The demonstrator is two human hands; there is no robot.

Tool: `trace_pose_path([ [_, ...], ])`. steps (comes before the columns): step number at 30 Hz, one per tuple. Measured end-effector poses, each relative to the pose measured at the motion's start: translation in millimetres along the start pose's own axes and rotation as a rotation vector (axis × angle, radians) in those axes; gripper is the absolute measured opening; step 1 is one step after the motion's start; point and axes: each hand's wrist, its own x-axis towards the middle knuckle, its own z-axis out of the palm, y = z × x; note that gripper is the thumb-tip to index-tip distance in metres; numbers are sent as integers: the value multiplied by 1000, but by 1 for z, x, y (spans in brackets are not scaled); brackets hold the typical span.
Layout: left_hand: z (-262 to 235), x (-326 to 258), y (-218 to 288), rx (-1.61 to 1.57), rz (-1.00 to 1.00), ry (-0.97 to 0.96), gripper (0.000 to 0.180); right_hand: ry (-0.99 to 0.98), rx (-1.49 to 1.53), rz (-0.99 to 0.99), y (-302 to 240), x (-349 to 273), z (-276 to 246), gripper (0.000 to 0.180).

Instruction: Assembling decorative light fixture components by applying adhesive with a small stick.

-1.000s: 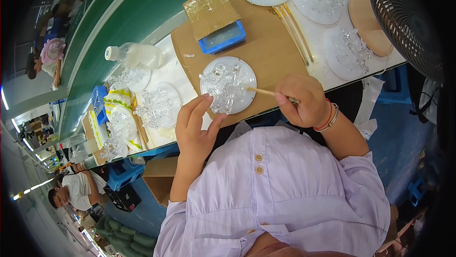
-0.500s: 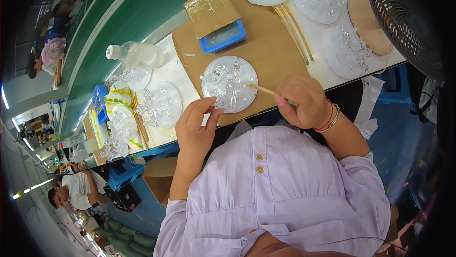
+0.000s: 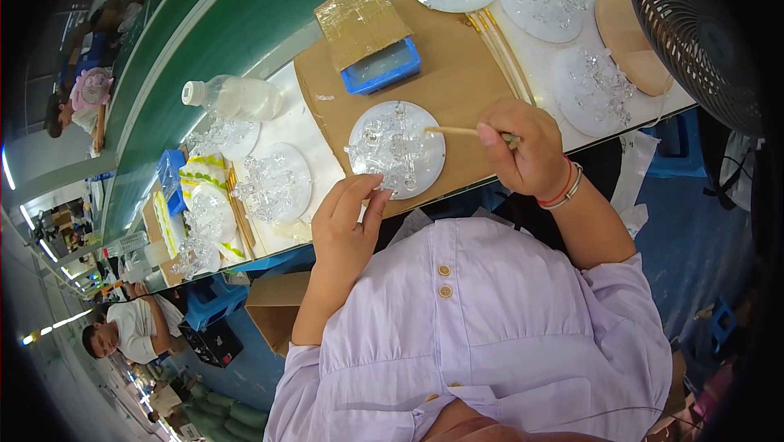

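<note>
A round white disc (image 3: 434, 171) lies on the cardboard sheet in front of me, with a cluster of clear, crystal-like pieces (image 3: 398, 148) on it. At its near left rim, my left hand (image 3: 349, 217) has thumb and forefinger closed on the edge. My right hand (image 3: 524, 148) grips a thin wooden stick (image 3: 457, 130) to the right of the disc. The stick's tip points left and reaches the disc's right side; whether it touches the clear pieces I cannot tell.
Beyond the disc stands a blue tray (image 3: 381, 66) of cloudy liquid, partly covered by a taped cardboard flap (image 3: 362, 21). Thin brushes (image 3: 500, 54) lie to the right. More discs (image 3: 287, 180) with clear pieces, a bottle (image 3: 233, 96) and a black fan (image 3: 694, 37) surround the cardboard.
My right hand has moved slightly up and right, and the stick lies flatter. My left fingers have shifted a little right and down along the rim.
</note>
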Motion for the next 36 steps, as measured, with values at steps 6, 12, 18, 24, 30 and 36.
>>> trace_pose_path([
  [6,-1,0,0,-1,-11,-10,19,-44,-5,-24,9,7,7,9],
  [12,-1,1,-1,3,5,15,19,-65,-18,-53,-4,2,-1,8],
  [18,1,1,-2,9,14,24,18,6,-44,-67,0,7,8,8],
  [24,2,2,-5,6,29,43,18,-30,-50,-53,-10,0,2,9],
  [30,2,2,-3,1,18,46,18,-59,43,-32,-23,-12,0,10],
  [36,3,1,-3,-4,12,39,18,27,-36,17,-8,-8,2,8],
])
